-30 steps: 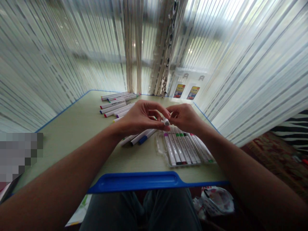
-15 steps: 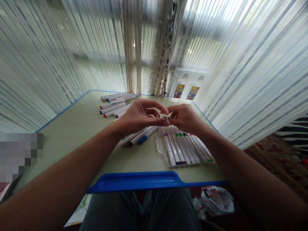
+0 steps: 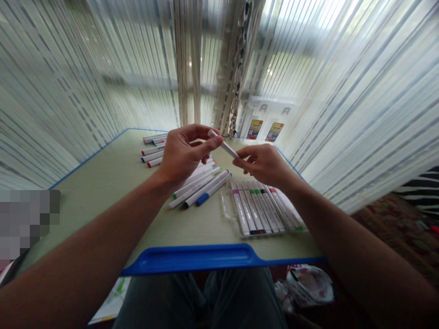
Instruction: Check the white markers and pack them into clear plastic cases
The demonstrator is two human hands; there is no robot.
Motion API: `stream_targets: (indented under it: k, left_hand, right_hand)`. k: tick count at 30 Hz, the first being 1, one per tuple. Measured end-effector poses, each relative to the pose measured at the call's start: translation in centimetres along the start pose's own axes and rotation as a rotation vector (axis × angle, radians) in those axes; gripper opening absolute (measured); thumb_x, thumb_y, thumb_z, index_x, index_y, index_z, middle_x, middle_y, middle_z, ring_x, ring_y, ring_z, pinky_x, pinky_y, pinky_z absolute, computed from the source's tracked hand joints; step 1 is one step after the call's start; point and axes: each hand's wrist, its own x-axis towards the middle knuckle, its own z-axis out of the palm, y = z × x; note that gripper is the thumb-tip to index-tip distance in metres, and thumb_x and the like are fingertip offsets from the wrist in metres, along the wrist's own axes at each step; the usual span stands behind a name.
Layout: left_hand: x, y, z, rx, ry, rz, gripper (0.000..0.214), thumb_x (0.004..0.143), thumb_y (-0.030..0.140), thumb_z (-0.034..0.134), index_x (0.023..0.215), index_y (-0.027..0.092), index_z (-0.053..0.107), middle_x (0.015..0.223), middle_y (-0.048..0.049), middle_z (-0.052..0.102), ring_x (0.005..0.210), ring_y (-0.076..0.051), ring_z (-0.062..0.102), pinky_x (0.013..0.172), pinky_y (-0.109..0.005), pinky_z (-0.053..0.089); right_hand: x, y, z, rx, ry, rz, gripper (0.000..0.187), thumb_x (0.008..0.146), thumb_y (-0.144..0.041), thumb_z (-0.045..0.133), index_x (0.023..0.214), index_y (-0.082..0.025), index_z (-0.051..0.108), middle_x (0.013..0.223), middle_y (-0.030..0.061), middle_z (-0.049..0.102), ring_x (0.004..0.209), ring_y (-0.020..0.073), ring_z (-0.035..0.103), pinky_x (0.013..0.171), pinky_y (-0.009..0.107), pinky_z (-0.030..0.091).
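Between my two hands, above the table, a white marker (image 3: 224, 145) slants down to the right. The fingers and thumb of my left hand (image 3: 187, 153) pinch its upper end. My right hand (image 3: 260, 163) pinches the lower end, which its fingertips partly hide. Below my right hand lies a clear plastic case (image 3: 228, 205) with a row of white markers (image 3: 255, 210) in it, banded purple, green, black and red. Loose white markers (image 3: 206, 185) with coloured ends lie on the table under my left hand, partly covered by it.
More loose markers (image 3: 152, 153) lie at the back left of the light table (image 3: 99, 192). A clear case lid (image 3: 269, 121) with two labels stands at the back right against the string curtain (image 3: 144, 68). A blue tray edge (image 3: 199, 257) runs along the front.
My left hand has moved up and left, and the marker has turned from end-on to slanting sideways between both hands. My right hand has shifted slightly. The markers on the table stay put.
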Motion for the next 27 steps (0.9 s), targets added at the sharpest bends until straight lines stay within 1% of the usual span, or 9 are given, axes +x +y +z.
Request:
stream_targets:
  k: [3,6,8,10,13,16,19,22,27]
  left_hand:
    - [0.3,-0.3,-0.4,0.079,0.089,-0.019,0.012,0.079,0.025,0.074,0.086,0.017,0.069,0.069,-0.0004,0.064,0.047,-0.006,0.050,0.041,-0.020,0.042]
    - [0.6,-0.5,-0.7,0.107,0.147,-0.103,0.009,0.079,0.022,0.071,0.083,0.018,0.064,0.063,0.0011,0.061,0.047,-0.007,0.051,0.041,-0.020,0.043]
    - [0.6,-0.6,-0.8,0.113,0.166,-0.155,0.010,0.077,0.021,0.070,0.082,0.018,0.062,0.061,0.0020,0.060,0.047,-0.008,0.051,0.041,-0.019,0.043]
    - [0.7,-0.7,-0.9,0.142,0.154,-0.174,0.011,0.075,0.020,0.071,0.081,0.018,0.063,0.061,0.0019,0.060,0.047,-0.008,0.052,0.041,-0.020,0.043]
    - [0.5,-0.7,-1.0,0.285,0.046,-0.115,0.013,0.076,0.023,0.071,0.085,0.015,0.069,0.068,-0.0019,0.066,0.052,-0.010,0.055,0.044,-0.022,0.044]
    - [0.1,-0.6,-0.8,0.485,-0.127,0.023,0.019,0.083,0.030,0.069,0.091,0.014,0.076,0.075,-0.0047,0.073,0.060,-0.012,0.060,0.055,-0.025,0.047]
    - [-0.2,-0.5,-0.6,0.619,-0.270,0.131,0.019,0.086,0.031,0.067,0.093,0.016,0.078,0.077,-0.0041,0.075,0.068,-0.014,0.065,0.066,-0.028,0.048]
    - [-0.5,-0.5,-0.4,0.687,-0.316,0.208,0.015,0.084,0.027,0.069,0.091,0.017,0.078,0.082,-0.0040,0.076,0.075,-0.015,0.068,0.072,-0.029,0.049]
    - [-0.6,-0.7,-0.4,0.716,-0.336,0.256,0.010,0.082,0.023,0.071,0.089,0.017,0.077,0.083,-0.0035,0.076,0.075,-0.015,0.067,0.073,-0.028,0.050]
  right_hand:
    - [0.1,0.4,0.0,0.075,0.044,-0.014,0.024,0.085,-0.032,0.070,0.092,-0.011,0.078,0.067,0.0043,0.070,0.050,0.0115,0.063,0.047,0.024,0.048]
    - [0.2,0.5,0.0,0.139,0.097,-0.051,0.027,0.085,-0.035,0.071,0.092,-0.010,0.076,0.065,0.0035,0.068,0.048,0.0098,0.060,0.044,0.023,0.048]
    - [0.2,0.4,0.0,0.181,0.135,-0.068,0.028,0.084,-0.036,0.073,0.092,-0.009,0.076,0.064,0.0025,0.067,0.047,0.0088,0.058,0.043,0.022,0.047]
    - [0.2,0.2,-0.1,0.258,0.178,-0.066,0.029,0.082,-0.037,0.076,0.092,-0.009,0.075,0.063,0.0017,0.066,0.045,0.0080,0.056,0.041,0.022,0.046]
    - [0.2,-0.2,-0.2,0.394,0.242,-0.061,0.031,0.077,-0.038,0.080,0.088,-0.010,0.073,0.064,0.0017,0.067,0.043,0.0071,0.054,0.038,0.021,0.043]
    - [0.3,-0.5,-0.4,0.500,0.286,-0.082,0.029,0.075,-0.039,0.082,0.084,-0.013,0.071,0.067,0.0016,0.068,0.043,0.0061,0.052,0.036,0.021,0.041]
    - [0.1,-0.8,-0.5,0.541,0.303,-0.110,0.027,0.076,-0.040,0.082,0.084,-0.016,0.072,0.067,-0.0001,0.067,0.043,0.0056,0.050,0.036,0.022,0.039]
    - [-0.2,-1.2,-0.3,0.530,0.292,-0.142,0.029,0.074,-0.042,0.083,0.086,-0.018,0.075,0.062,-0.0014,0.064,0.044,0.0068,0.050,0.037,0.023,0.040]
    - [-0.9,-1.8,0.5,0.493,0.199,-0.205,0.031,0.071,-0.041,0.086,0.090,-0.017,0.079,0.066,0.0008,0.069,0.047,0.0081,0.054,0.040,0.023,0.044]
